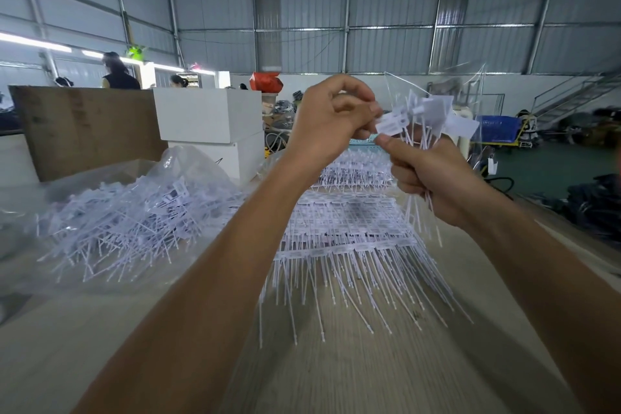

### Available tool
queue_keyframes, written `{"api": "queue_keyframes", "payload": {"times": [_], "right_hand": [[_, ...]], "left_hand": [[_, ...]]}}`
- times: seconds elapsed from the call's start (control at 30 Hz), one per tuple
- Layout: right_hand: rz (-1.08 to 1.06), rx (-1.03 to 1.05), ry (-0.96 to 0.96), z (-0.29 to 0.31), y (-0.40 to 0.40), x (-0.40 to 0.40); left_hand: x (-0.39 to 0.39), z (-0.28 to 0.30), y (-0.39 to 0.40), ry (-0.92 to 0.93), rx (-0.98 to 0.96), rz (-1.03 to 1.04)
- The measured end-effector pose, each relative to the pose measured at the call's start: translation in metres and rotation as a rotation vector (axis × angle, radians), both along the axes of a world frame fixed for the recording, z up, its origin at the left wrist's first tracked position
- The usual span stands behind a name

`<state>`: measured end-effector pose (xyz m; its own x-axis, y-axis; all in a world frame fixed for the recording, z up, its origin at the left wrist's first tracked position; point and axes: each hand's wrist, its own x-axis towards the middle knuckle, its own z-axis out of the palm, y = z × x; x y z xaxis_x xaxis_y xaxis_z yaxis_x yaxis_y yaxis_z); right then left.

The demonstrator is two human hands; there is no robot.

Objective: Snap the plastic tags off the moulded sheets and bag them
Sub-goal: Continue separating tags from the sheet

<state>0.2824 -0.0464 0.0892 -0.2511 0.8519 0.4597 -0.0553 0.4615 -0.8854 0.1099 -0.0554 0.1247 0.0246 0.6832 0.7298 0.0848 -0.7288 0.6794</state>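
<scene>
Hands raised over the table: right hand [437, 178] gripping a bundle of tags [433, 118] at two o'clock, left hand [331, 121] pinching one tag [389, 126] beside it. Moulded sheets [349, 228] stacked at centre, loose heap [134, 218] on a clear bag [188, 161] at nine o'clock. Risk of spilled tags if the right grip slackens during a pull.

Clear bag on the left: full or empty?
Partly full. The clear bag lies slumped on the table, with a heap of loose tags showing through it.

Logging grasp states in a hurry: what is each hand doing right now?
Left hand: pinches one tag at its flat head.
Right hand: grips a bundle of tags by the stems.
</scene>
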Motion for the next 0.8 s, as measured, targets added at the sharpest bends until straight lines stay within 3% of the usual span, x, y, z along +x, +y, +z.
{"api": "queue_keyframes", "payload": {"times": [0.13,0.2,0.37,0.47,0.57,0.7,0.8], "right_hand": [[-0.052,0.027,0.057,0.004,-0.001,0.000],[-0.066,0.016,0.089,0.006,-0.001,0.001],[0.007,-0.035,0.321,0.010,-0.002,0.003],[0.002,-0.048,0.385,0.012,-0.001,0.001],[-0.092,-0.018,0.322,0.012,0.001,-0.003],[-0.280,0.116,0.073,0.006,0.002,-0.006],[-0.311,0.103,0.039,0.003,0.000,-0.007]], "left_hand": [[0.001,0.000,0.001,-0.028,-0.021,0.066],[-0.004,-0.002,0.002,0.057,-0.100,0.062],[-0.004,-0.017,0.002,0.651,-0.338,-0.078],[0.012,-0.023,-0.001,0.820,-0.335,-0.192],[0.024,-0.025,-0.005,0.796,-0.289,-0.259],[0.028,-0.027,-0.008,0.689,-0.306,-0.363],[0.030,-0.026,-0.012,0.626,-0.300,-0.422]]}}
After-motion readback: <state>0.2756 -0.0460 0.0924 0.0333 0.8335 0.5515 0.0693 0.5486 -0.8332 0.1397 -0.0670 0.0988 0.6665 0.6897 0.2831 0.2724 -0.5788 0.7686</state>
